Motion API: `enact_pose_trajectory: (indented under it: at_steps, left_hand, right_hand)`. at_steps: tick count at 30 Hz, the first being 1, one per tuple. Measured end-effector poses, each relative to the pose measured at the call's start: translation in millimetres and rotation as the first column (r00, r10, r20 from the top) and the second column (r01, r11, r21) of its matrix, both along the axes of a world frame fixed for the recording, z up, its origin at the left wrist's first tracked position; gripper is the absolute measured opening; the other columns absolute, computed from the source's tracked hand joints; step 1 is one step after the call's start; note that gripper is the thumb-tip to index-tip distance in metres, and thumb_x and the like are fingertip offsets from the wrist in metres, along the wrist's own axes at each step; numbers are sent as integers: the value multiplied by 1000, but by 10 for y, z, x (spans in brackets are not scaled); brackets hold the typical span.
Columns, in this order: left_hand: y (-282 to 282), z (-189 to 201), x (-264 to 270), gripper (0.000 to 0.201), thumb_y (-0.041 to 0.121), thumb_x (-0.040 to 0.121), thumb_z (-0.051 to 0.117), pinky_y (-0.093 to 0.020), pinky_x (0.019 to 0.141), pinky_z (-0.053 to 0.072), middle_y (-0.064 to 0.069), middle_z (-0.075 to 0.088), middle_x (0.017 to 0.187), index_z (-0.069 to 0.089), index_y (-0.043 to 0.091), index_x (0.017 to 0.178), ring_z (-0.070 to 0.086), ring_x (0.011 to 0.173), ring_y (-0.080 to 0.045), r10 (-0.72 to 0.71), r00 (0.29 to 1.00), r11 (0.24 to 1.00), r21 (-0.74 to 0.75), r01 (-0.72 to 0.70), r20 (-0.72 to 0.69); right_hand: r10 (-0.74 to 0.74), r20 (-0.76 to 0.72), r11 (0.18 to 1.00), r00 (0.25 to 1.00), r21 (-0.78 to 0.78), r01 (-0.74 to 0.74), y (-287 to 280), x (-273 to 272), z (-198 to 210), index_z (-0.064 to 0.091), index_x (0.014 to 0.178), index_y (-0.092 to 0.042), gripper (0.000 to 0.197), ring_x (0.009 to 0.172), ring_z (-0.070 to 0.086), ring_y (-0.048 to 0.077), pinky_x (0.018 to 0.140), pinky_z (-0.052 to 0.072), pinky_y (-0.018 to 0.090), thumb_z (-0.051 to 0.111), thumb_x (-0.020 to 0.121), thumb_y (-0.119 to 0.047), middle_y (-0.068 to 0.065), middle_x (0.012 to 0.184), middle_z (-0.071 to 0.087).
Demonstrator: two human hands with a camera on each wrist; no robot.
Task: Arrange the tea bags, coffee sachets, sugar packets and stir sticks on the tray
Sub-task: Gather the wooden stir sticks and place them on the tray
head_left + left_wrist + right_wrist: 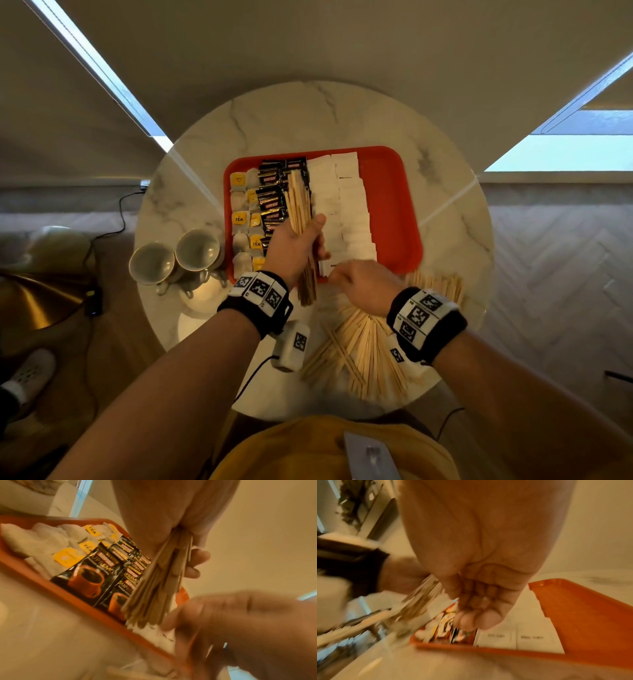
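Observation:
A red tray (387,205) (34,572) (582,615) sits on a round marble table (308,113). From left to right it holds tea bags (239,219) (42,539) with yellow tags, black coffee sachets (272,202) (96,574) and white sugar packets (349,212) (530,628). My left hand (308,240) (171,513) grips a bundle of wooden stir sticks (298,205) (154,588) above the sachets, tilted away from me. My right hand (363,284) (479,574) hovers at the tray's near edge beside the bundle's lower end, fingers curled, nothing visible in it.
Several loose stir sticks (370,349) lie fanned on the table under my right wrist, with more (438,284) to its right. Two cups (154,263) (198,250) stand left of the tray. The tray's right part is bare.

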State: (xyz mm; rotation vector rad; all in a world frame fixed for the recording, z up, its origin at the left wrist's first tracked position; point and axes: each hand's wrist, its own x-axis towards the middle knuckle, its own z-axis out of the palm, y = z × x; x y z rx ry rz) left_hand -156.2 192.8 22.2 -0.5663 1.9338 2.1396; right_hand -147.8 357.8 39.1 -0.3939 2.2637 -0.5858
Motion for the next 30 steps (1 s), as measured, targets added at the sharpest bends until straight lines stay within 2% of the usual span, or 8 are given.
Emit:
enact_pose_trajectory:
  at_steps: [3,6,8,10,15,19,26,30]
  left_hand:
    - [29,136,-138,42,35,99,66,-41,66,61,-8,57,69,58,-6,103,58,57,-22,107,992,993,59,-103,-72]
    - [146,263,-175,30,33,98,68,-35,61,57,-1,51,63,57,5,97,52,52,-16,135,985,986,114,-123,-108]
    - [274,286,-114,25,29,98,67,-34,60,58,3,51,61,55,7,95,51,52,-14,98,989,990,108,-86,-114]
    - [368,278,-43,24,27,98,67,-35,62,57,4,51,59,55,8,93,50,51,-14,56,992,995,84,-46,-113]
    - [317,352,-96,25,29,100,64,-36,65,57,3,51,62,52,8,92,52,55,-15,77,983,995,72,-66,-164]
    - [395,360,-14,25,29,100,64,-38,65,56,1,52,62,55,7,93,54,56,-19,58,983,997,53,-49,-174]
    - [409,283,54,38,35,98,67,-45,72,60,-6,59,61,56,4,77,70,68,-37,-86,987,996,-28,83,-133]
    - [347,175,105,28,38,97,67,-42,68,58,6,55,61,53,16,87,61,59,-21,-9,999,1000,-28,8,-52]
  right_hand:
    - [308,113,949,945,39,-314,-37,261,-22,66,121,-23,30,106,61,17,85,46,31,43,104,-30,-3,117,66]
    - [440,-37,898,897,36,-438,-116,350,-44,62,117,-19,30,95,63,25,82,52,39,41,102,-36,5,107,66]
    - [439,-152,898,885,54,-436,-178,302,-64,57,113,-16,44,78,62,29,73,53,41,27,101,-47,11,92,67]
    - [431,-160,902,888,88,-422,-218,224,-3,59,101,-9,48,68,54,28,67,47,40,25,106,-43,15,83,66]
    - [401,-121,916,908,25,-401,-217,211,128,54,128,-7,32,90,55,24,81,49,40,39,109,-27,13,115,61]
    - [355,-100,931,929,121,-343,-261,41,190,60,110,0,26,89,62,35,81,53,43,42,103,-16,18,99,67]
    - [328,-111,926,938,235,-296,-328,-42,258,53,133,-3,34,121,54,33,101,45,39,41,102,-12,19,133,58]
    - [445,-77,879,892,230,-419,-350,18,168,59,126,-5,31,108,59,30,85,45,36,41,105,-17,16,126,62]
